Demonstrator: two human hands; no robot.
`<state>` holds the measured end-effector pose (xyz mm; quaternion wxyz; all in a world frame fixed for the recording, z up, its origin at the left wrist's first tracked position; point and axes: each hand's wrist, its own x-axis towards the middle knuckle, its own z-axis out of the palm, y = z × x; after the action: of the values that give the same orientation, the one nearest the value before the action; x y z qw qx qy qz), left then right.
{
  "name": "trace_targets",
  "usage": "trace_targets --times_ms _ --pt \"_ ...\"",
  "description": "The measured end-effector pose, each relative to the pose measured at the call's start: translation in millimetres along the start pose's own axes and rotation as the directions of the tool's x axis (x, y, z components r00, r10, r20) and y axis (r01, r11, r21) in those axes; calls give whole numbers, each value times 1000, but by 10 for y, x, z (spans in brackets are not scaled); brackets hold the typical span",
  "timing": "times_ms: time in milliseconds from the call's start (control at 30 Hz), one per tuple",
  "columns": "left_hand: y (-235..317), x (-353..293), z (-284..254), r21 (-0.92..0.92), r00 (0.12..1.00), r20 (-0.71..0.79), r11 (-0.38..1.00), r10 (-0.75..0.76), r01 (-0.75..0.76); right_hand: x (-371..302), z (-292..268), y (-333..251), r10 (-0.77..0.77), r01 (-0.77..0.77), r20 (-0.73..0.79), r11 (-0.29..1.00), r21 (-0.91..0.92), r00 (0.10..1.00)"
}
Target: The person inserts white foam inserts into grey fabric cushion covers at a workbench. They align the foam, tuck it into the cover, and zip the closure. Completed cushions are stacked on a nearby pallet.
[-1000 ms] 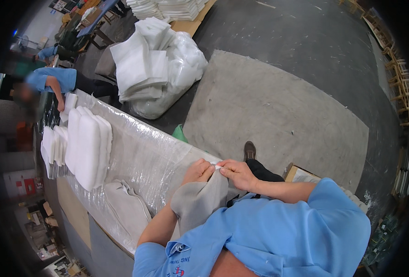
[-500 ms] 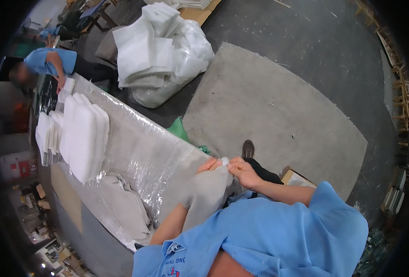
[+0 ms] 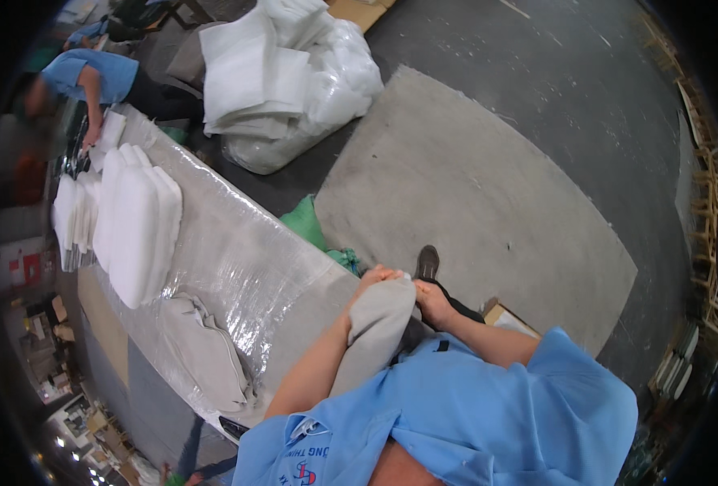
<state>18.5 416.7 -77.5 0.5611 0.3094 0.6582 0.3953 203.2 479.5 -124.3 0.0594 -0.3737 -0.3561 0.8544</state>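
As left hand [image 3: 378, 277] and right hand [image 3: 432, 306] grip, fabric [image 3: 382, 317] lies between.

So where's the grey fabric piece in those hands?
In the head view, the grey fabric piece is just below centre, held by the left hand and right hand, with the blue shirt below it and the plastic-covered table to its left.

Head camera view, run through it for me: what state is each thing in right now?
Left hand: closed on the gray cloth
Right hand: closed on the cloth's edge
Gray cloth: folded over, held by both hands
Loose gray pieces: lying overlapped
Table: covered in clear, shiny film
White pads: piled together
Clear bag: bulging
Green bag: crumpled
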Motion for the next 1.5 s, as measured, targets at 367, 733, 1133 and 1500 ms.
trace_targets --times_ms 367,733,1133,1500 --pt "-288 91 -93 -304 984 106 937 -146 172 119 -84 -21 146 -148 73 989 25 987" --pt "-433 123 -70 -72 999 21 997 -24 26 122 23 105 180 -211 167 959 191 969" --pt "-734 -1520 -258 46 983 13 982 -183 182 -310 -216 -543 61 42 122 716 -697 991" --pt "-908 -2053 18 251 838 -529 968 130 8 -1563 2078 -1198 370 925 871 -318 -208 323"
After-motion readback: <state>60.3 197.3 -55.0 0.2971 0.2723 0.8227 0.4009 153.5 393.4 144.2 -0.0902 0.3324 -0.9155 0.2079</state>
